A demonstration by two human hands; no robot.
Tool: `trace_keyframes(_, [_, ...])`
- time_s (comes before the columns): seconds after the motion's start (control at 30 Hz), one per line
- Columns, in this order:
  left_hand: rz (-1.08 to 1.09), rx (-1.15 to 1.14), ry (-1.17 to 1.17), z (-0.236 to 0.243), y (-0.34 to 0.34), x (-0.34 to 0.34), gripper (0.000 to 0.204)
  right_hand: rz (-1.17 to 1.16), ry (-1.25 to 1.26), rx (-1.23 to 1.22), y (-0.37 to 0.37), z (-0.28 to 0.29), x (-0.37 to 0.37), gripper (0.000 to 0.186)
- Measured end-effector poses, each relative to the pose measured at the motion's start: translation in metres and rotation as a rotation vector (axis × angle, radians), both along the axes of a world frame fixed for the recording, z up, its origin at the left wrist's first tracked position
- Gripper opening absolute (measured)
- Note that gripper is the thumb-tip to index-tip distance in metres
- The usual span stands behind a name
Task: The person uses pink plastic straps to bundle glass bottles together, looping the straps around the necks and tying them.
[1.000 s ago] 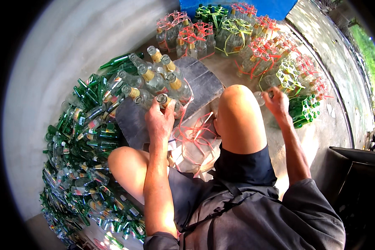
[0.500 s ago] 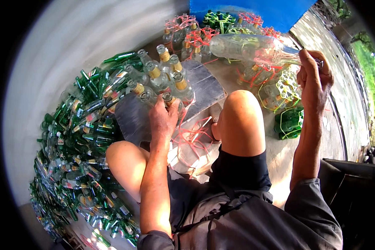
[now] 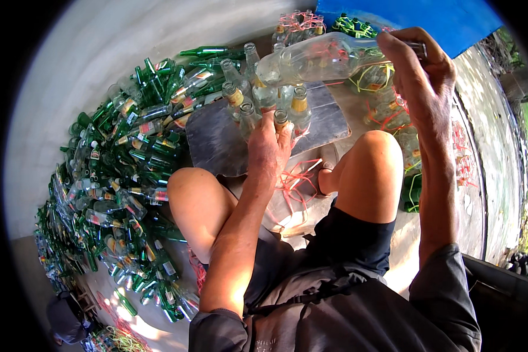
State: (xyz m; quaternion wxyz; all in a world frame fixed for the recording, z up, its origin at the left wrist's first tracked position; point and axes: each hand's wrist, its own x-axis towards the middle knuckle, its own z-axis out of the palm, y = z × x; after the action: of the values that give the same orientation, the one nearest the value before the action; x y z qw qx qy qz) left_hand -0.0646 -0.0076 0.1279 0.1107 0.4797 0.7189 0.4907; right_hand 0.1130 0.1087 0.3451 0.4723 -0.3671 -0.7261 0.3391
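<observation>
My left hand (image 3: 270, 144) grips the front bottle (image 3: 281, 119) in a group of upright clear bottles, some gold-collared, like this one (image 3: 300, 108), on a dark board (image 3: 211, 144). My right hand (image 3: 419, 70) is raised at the upper right, fingers closed on the neck of a clear bottle (image 3: 317, 58) held sideways, its base over the back of the group. Whether that base touches the other bottles I cannot tell. Red plastic strands (image 3: 299, 185) lie loose between my legs below the board.
A large heap of green and clear bottles (image 3: 129, 176) lies left, against a white wall (image 3: 64, 82). Bundles of bottles tied with red (image 3: 299, 20) and yellow-green strands (image 3: 372, 79) stand behind and right. A blue panel (image 3: 410, 14) is at the back; a dark edge (image 3: 484, 276) is lower right.
My right hand has risen from the bundles at the right with a clear bottle and moved it leftward over the group. My left hand stays on the front bottle; the view has shifted.
</observation>
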Motion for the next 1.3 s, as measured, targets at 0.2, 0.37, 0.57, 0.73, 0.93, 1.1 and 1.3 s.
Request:
trace_keyframes(0.2, [0.013,-0.054,-0.043,0.004,-0.002,0.001,0.031,0.109,-0.192,0.165,0.017,-0.022,-0.029,0.018])
trace_keyframes(0.37, [0.004,-0.107,-0.058,0.011,-0.003,0.001,0.034,0.226,-0.286,0.225,0.024,-0.027,-0.046,0.021])
trace_keyframes(0.57, [-0.009,-0.074,-0.084,0.014,-0.004,0.002,0.035,0.302,-0.391,0.337,0.023,-0.034,-0.063,0.025])
trace_keyframes(0.73, [0.006,-0.020,-0.044,0.003,-0.003,0.001,0.032,0.312,-0.473,0.327,0.020,-0.037,-0.078,0.026])
trace_keyframes(0.93, [0.010,-0.009,-0.054,0.002,-0.003,0.001,0.031,0.310,-0.493,0.371,0.021,-0.036,-0.087,0.031])
trace_keyframes(1.1, [0.025,-0.011,-0.015,-0.003,-0.003,0.002,0.033,0.312,-0.559,0.446,0.028,-0.039,-0.096,0.032])
trace_keyframes(1.3, [0.034,0.000,-0.006,-0.004,-0.005,0.002,0.035,0.332,-0.578,0.449,0.027,-0.039,-0.105,0.035])
